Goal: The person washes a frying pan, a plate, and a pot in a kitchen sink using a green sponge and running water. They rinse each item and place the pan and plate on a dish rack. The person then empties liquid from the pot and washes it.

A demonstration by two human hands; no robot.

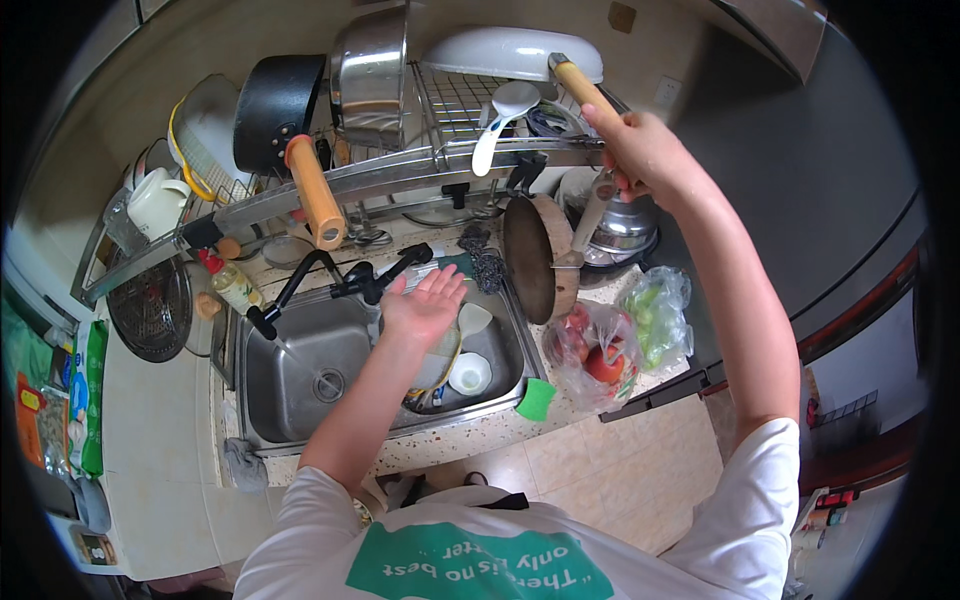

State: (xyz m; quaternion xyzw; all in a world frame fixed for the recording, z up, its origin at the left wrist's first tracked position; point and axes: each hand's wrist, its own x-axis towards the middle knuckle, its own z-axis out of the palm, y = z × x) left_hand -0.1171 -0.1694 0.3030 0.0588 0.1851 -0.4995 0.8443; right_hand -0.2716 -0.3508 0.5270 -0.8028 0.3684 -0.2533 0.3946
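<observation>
My right hand (641,154) grips the wooden handle (583,84) of a white pan (502,54). The pan is at the top of a metal wire dish rack (450,94); whether it rests fully there I cannot tell. Over the double sink (300,367) my left hand (424,306) is held palm up, fingers spread, holding nothing. Below it, partly hidden by the forearm, the right basin holds a white bowl (470,373), a pale spatula-like utensil (474,319) and a yellow-rimmed strainer (448,360). A thin stream of water runs from the black faucet (262,321) into the left basin.
On the rack are a black saucepan (277,112), a steel pot (369,82) and a white spoon (501,124). Right of the sink lie a green sponge (535,399), bagged red fruit (592,352) and bagged greens (656,319). A cutting board (559,255) leans behind them.
</observation>
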